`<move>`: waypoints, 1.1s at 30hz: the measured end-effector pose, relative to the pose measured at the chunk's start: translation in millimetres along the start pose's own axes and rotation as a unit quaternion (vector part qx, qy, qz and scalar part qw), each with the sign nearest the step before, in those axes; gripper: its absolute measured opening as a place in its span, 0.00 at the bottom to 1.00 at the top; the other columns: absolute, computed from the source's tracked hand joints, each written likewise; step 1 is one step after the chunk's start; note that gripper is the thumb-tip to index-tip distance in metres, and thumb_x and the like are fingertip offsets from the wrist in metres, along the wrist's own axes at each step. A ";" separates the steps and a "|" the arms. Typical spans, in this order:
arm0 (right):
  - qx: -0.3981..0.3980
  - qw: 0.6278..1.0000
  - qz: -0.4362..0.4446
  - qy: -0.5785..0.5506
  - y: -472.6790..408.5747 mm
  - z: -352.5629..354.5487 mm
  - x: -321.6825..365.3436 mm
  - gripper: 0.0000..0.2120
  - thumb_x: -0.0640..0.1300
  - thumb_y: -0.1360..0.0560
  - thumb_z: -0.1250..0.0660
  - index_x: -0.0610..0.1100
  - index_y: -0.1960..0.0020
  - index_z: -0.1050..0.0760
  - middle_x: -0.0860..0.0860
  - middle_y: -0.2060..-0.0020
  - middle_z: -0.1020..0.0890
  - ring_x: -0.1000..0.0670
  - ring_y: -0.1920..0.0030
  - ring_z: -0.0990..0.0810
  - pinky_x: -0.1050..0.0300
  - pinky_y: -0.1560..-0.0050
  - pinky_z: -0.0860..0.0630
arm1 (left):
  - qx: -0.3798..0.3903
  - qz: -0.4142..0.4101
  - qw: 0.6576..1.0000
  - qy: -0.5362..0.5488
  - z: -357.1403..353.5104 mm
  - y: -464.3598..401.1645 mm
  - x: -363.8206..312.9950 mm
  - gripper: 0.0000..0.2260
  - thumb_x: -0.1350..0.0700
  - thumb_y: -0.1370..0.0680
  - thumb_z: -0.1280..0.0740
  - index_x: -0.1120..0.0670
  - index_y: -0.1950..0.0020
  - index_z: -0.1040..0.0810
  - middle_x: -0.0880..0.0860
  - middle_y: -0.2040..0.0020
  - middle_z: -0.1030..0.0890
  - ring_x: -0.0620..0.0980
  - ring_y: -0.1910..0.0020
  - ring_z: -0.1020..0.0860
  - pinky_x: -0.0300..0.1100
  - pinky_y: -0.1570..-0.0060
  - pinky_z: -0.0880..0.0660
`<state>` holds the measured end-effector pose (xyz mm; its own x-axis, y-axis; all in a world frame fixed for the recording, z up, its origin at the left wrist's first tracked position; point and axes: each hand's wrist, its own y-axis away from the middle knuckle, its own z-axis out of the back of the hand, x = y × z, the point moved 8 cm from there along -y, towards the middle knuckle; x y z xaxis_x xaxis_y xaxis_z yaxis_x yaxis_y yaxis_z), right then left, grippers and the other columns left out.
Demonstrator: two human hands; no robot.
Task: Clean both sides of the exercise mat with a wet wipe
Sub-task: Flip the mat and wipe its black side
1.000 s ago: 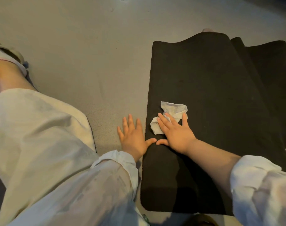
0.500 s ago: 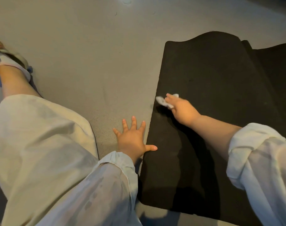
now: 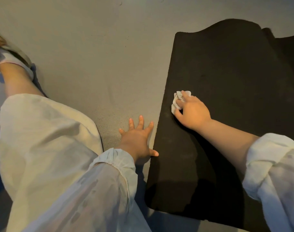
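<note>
R hand fingers gripping crumpled wet wipe on black mat, L hand fingers spread flat on floor

Black mat, white wipe

matt black mat, crumpled cloth wipe

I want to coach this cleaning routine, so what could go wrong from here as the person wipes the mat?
1. The wet wipe is bunched into a wad under the right hand, so it may miss patches of the mat.
2. The left hand lies mostly on the floor, with only the thumb at the mat's edge, so the mat might slide.
3. The mat's far end is rippled and could escape wiping.
</note>
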<state>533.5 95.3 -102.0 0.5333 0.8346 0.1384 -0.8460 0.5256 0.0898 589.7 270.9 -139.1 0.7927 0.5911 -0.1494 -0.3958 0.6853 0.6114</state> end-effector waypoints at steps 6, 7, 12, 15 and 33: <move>0.033 0.995 -0.054 -0.078 9.6 -27.8 22.5 0.18 0.36 0.22 0.43 0.40 0.33 0.30 0.41 0.39 0.28 0.43 0.44 0.27 0.58 0.49 0.30 | 0.012 0.001 1.000 -0.009 -1.8 -0.7 0.3 0.47 0.36 0.30 0.31 0.43 0.23 0.61 0.53 0.23 0.65 0.63 0.25 0.63 0.68 0.31 0.52; 0.038 0.993 -0.023 -0.107 14.4 -31.3 36.7 0.18 0.35 0.22 0.44 0.40 0.34 0.29 0.40 0.39 0.28 0.43 0.42 0.27 0.57 0.44 0.30 | 0.013 0.001 1.000 -0.007 -2.1 -1.1 0.2 0.48 0.36 0.30 0.31 0.43 0.23 0.61 0.53 0.23 0.65 0.63 0.25 0.63 0.68 0.31 0.52; 0.059 0.955 0.204 -0.206 44.9 -22.5 78.6 0.19 0.29 0.25 0.37 0.41 0.38 0.23 0.43 0.40 0.21 0.46 0.38 0.25 0.53 0.32 0.33 | 0.013 -0.005 1.000 0.008 -2.1 0.1 0.8 0.48 0.37 0.31 0.30 0.42 0.24 0.61 0.52 0.23 0.65 0.63 0.25 0.63 0.69 0.31 0.52; 0.004 0.959 0.123 -0.255 22.5 0.7 39.1 0.17 0.32 0.24 0.38 0.42 0.38 0.23 0.45 0.40 0.21 0.47 0.38 0.24 0.51 0.33 0.31 | 0.021 0.000 1.000 0.005 -1.4 1.1 0.7 0.49 0.37 0.30 0.30 0.45 0.23 0.63 0.52 0.23 0.65 0.62 0.25 0.63 0.68 0.31 0.53; 0.040 0.986 0.026 -0.161 18.0 -19.2 64.2 0.15 0.30 0.26 0.38 0.41 0.46 0.18 0.43 0.44 0.21 0.43 0.41 0.25 0.55 0.38 0.31 | 0.024 0.019 0.999 0.019 1.2 3.6 0.5 0.52 0.39 0.30 0.29 0.51 0.23 0.65 0.51 0.23 0.65 0.60 0.25 0.63 0.66 0.30 0.53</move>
<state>552.5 161.6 -110.5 0.4735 0.7578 0.4489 -0.8759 0.4588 0.1494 589.2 273.1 -136.1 0.7595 0.6320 -0.1542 -0.4015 0.6418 0.6534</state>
